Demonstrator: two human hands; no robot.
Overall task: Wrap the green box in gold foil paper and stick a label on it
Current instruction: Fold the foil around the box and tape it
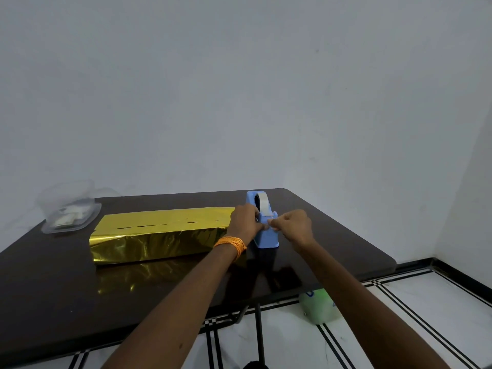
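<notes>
Both my forearms reach across the table. Gold-foil-wrapped box lies flat just left of my left grip, whose fingers curl on the blue tape dispenser; my right grip pinches the end of its tape. Clear container sits far left.

A dark table stands against a white wall. On its far left corner sits a clear tub holding white pieces. Under its right edge, a pale green container stands on the tiled floor.
</notes>
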